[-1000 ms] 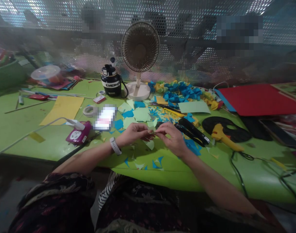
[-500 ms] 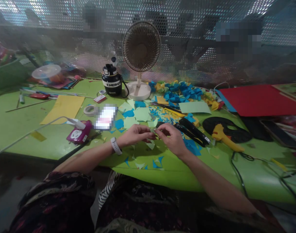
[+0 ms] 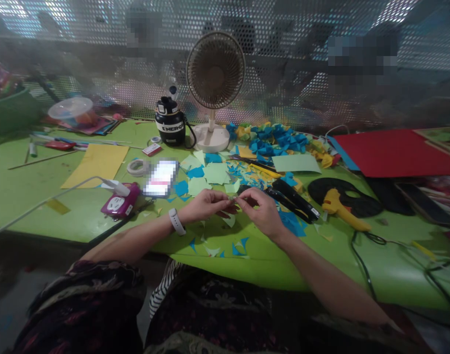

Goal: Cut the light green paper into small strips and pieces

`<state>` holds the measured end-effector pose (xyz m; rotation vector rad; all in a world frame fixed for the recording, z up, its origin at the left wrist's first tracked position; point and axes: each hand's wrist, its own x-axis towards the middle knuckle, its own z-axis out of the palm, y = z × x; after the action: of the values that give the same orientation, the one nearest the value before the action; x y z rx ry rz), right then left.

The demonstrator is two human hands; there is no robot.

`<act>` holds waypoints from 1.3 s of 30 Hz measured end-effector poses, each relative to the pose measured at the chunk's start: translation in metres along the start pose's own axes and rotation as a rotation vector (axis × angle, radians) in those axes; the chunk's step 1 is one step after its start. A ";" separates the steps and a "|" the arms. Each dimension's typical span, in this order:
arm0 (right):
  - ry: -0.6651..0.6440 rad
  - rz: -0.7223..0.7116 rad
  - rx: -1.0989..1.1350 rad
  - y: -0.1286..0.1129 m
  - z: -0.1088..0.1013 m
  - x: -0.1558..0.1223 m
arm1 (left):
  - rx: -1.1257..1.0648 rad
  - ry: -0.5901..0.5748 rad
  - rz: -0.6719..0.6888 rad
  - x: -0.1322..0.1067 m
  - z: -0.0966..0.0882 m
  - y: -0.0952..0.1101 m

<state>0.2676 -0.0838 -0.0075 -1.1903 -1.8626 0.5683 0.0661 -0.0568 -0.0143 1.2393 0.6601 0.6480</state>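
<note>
My left hand [image 3: 211,203], with a white watch band [image 3: 177,221] on its wrist, is closed in a pinch. My right hand [image 3: 260,209] is also pinched, its fingertips meeting those of the left. Between them is a small piece of pale green paper [image 3: 234,198], mostly covered by the fingers. Pale green paper pieces [image 3: 216,173] lie just beyond the hands. Blue scraps [image 3: 240,247] and other cuttings are scattered below them. A black stapler [image 3: 295,197] rests close to the right hand, on the green table [image 3: 284,268].
A fan [image 3: 215,71] and black bottle [image 3: 170,123] stand at the back. Blue and yellow folded papers [image 3: 276,137] are heaped beside the fan. Rightward lie a yellow glue gun [image 3: 337,209] and red sheet [image 3: 398,152]. A phone [image 3: 161,178] and purple power socket [image 3: 121,201] are on the left.
Both hands stay in nearly the same place, with only a slight shift of the fingertips around the small paper piece. Everything else on the table looks the same.
</note>
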 end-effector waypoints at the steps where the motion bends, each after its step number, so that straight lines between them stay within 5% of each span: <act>1: 0.002 -0.002 -0.001 0.000 0.000 0.000 | -0.002 0.001 0.000 0.000 0.000 -0.001; 10: 0.019 -0.008 -0.001 0.000 0.002 0.000 | -0.010 0.002 -0.001 0.001 -0.001 -0.001; 15: -0.015 0.140 0.062 -0.003 -0.001 0.001 | -0.042 -0.029 -0.023 0.000 -0.001 0.002; 20: -0.239 0.224 0.153 -0.008 -0.007 0.004 | -0.098 -0.138 -0.103 -0.002 0.000 0.007; 28: -0.303 0.079 0.111 -0.009 -0.003 0.002 | -0.130 -0.201 -0.215 -0.003 0.002 0.007; 34: -0.246 -0.010 0.097 -0.009 0.000 -0.001 | -0.050 -0.274 -0.170 -0.004 0.001 0.009; 39: -0.154 -0.041 0.036 -0.009 -0.002 0.002 | 0.007 -0.131 -0.097 -0.003 0.004 0.009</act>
<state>0.2645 -0.0864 0.0008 -1.1091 -1.9932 0.6844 0.0661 -0.0597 -0.0045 1.2377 0.6095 0.4799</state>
